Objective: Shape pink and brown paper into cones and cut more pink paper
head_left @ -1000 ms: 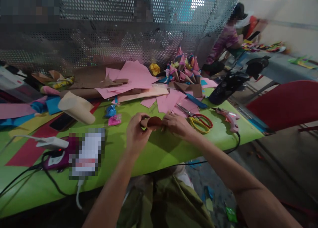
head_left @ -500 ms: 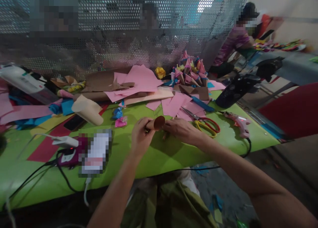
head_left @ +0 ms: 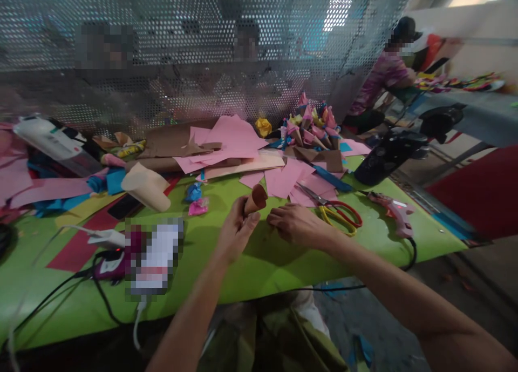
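The brown paper roll tilts, open end uppermost.

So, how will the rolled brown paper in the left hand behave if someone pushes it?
The rolled brown paper would probably dent, being thin-walled and open-ended. It is likely light, since it looks hollow. Its rounded shape might let it roll.

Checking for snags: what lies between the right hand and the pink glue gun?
In the head view, scissors with red and yellow handles lie there, beside the right hand, then green tabletop up to the glue gun.
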Available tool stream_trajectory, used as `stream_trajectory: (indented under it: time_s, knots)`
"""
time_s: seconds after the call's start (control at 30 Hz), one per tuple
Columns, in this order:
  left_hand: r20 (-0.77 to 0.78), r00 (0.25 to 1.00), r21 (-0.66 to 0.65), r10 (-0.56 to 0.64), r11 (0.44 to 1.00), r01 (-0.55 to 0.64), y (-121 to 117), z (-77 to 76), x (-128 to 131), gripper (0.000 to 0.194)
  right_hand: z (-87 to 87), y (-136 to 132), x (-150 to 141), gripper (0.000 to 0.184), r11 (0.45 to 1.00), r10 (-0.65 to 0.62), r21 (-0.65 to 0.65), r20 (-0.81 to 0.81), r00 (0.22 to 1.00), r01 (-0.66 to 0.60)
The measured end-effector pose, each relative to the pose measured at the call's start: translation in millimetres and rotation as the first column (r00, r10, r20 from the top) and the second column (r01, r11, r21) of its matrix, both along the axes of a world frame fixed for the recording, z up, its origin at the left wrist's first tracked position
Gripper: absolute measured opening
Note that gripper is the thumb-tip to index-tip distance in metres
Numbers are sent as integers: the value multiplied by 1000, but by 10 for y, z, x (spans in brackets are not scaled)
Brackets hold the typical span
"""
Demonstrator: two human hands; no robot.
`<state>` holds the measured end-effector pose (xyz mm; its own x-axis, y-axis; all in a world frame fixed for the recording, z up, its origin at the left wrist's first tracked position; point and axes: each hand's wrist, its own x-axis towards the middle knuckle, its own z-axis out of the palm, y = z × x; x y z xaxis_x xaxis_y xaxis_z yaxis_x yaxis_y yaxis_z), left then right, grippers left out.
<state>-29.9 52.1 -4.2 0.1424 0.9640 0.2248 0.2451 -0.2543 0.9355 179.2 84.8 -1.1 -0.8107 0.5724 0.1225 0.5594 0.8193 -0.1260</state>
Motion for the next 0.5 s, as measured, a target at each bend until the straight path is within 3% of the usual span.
stream_trajectory:
  time_s: [0.1,0.17,0.23,0.33,0.43,0.5]
  knots:
    - [-22,1000,49,8,999,-7,31,-38,-4,41,-4,-25,52,28,995,-95,12,-228,969,100]
    - [-39,999,74,20,997,-17,45,-62,-4,41,40,-41,115,27,987,-154,-29,-437,886,157]
    - [-62,997,89,47,995,-41,49,-76,-8,41,132,-55,177,22,978,-205,-103,-628,751,181]
    - [-114,990,97,79,993,-68,38,-80,-21,39,333,-69,223,12,955,-296,-254,-829,474,153]
    - [-155,984,114,93,991,-76,34,-82,-33,37,530,-70,201,10,942,-335,-324,-923,191,87]
    - [-172,980,116,104,990,-84,42,-88,-33,37,612,-64,158,9,945,-324,-317,-941,100,82]
